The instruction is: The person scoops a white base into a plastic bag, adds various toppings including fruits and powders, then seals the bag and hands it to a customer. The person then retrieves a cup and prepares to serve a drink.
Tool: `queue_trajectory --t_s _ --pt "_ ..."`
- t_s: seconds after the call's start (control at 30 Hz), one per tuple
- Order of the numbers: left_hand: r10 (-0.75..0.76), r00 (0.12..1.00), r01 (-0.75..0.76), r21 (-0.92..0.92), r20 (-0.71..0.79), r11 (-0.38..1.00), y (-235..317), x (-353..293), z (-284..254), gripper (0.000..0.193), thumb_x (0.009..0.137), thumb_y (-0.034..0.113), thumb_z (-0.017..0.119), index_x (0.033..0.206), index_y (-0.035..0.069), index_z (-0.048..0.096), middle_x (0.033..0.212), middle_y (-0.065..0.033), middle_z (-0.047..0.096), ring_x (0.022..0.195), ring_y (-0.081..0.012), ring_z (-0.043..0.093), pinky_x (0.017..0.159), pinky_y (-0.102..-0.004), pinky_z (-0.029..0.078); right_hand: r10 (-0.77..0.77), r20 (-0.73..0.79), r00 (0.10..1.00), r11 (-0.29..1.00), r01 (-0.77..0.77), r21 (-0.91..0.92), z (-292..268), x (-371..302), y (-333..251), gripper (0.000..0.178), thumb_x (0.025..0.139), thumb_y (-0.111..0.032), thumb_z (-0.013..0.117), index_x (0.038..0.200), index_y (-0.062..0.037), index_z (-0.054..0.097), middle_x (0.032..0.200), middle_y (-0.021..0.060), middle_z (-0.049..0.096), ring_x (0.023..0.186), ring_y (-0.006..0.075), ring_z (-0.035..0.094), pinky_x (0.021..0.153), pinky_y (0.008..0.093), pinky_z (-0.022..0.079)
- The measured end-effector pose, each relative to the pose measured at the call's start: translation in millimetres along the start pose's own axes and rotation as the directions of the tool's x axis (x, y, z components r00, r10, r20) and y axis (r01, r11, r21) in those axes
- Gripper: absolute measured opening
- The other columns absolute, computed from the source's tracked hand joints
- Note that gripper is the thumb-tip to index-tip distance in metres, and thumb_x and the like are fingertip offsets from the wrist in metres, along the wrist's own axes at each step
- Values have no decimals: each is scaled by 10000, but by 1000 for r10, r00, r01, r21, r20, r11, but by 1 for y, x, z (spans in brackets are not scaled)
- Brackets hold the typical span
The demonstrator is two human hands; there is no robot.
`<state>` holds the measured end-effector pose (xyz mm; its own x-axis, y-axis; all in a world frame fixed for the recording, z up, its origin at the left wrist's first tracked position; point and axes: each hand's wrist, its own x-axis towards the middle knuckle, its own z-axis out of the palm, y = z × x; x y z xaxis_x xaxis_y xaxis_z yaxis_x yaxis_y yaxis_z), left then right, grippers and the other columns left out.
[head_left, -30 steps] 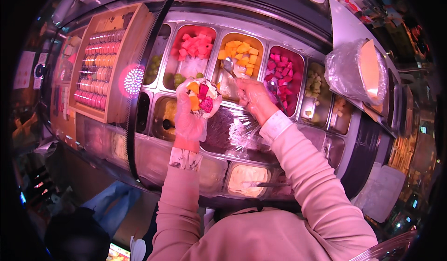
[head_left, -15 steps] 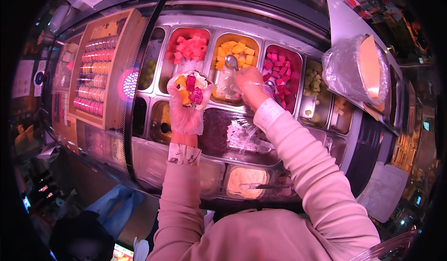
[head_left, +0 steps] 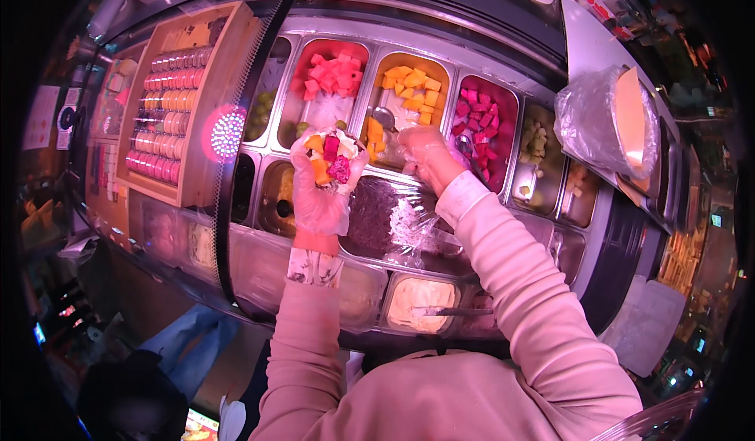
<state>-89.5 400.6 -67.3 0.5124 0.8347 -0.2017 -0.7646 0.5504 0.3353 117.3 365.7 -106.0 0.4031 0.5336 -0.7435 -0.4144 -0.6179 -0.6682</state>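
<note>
My left hand (head_left: 318,205), in a thin clear glove, is closed around a cream-topped dessert (head_left: 330,158) with orange and magenta fruit cubes and dark bits at its edge. Its base is hidden by the fingers. My right hand (head_left: 429,154), also gloved, grips a metal spoon (head_left: 384,117) by the handle. The spoon's bowl is down in the steel pan of mango cubes (head_left: 413,87), beside a few pieces at the pan's near left. To the left is a pan of pinkish-red fruit cubes (head_left: 334,75); to the right, one of magenta dragon fruit cubes (head_left: 477,115).
Pale green cubes (head_left: 533,142) fill another pan at right. Nearer me are a dark-filled pan (head_left: 373,217) with a pale mass under plastic film and a cream tub (head_left: 421,303) with a spatula. A wooden macaron box (head_left: 189,103) stands left; a plastic-lined bin (head_left: 586,115), right.
My right hand has drawn the spoon nearer and to the left inside the mango pan. Mango pieces now lie beside the spoon at the near left. The whole view has shifted slightly.
</note>
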Motion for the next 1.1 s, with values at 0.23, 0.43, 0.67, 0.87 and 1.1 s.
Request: queue_trajectory --t_s 0.23,0.43,0.67,0.87,1.1 --pt "19 998 -26 -122 -59 992 3 -9 3 630 850 388 817 1363 159 532 1379 -78 594 1287 -323 572 1043 -588 546 -450 169 877 313 333 -890 -7 -8 5 232 870 -180 655 921 11 777 944 258 742 906 391 737 793 463 576" --pt "18 996 -27 -108 -87 994 4 -14 -3 651 851 366 820 1389 155 521 1393 -83 590 1296 -326 569 1065 -606 528 -400 117 909 634 367 -681 -15 -12 19 255 861 -251 734 863 3 755 770 179 716 642 330 681 573 421 538" --pt "13 992 -30 -133 -125 991 3 -21 -6 613 876 333 800 1392 134 537 1399 -99 581 1330 -351 525 1096 -628 491 38 115 993 981 -15 -192 -16 -68 -5 132 894 -132 702 862 -6 724 627 26 580 444 112 488 355 277 319" --pt "-25 994 5 -173 -109 985 2 -25 2 616 857 302 824 1380 133 546 1386 -96 586 1332 -336 516 1103 -611 490 -61 88 994 995 68 -79 -23 -69 4 145 919 -150 725 963 -12 728 622 2 549 428 92 431 364 264 303" --pt "-57 997 46 -175 -59 984 -9 -20 -2 609 902 378 759 1417 157 518 1421 -87 573 1321 -341 551 1096 -616 502 -4 88 996 985 -12 173 -40 -66 12 178 928 -136 732 1057 -15 717 634 -7 557 435 81 442 366 253 300"
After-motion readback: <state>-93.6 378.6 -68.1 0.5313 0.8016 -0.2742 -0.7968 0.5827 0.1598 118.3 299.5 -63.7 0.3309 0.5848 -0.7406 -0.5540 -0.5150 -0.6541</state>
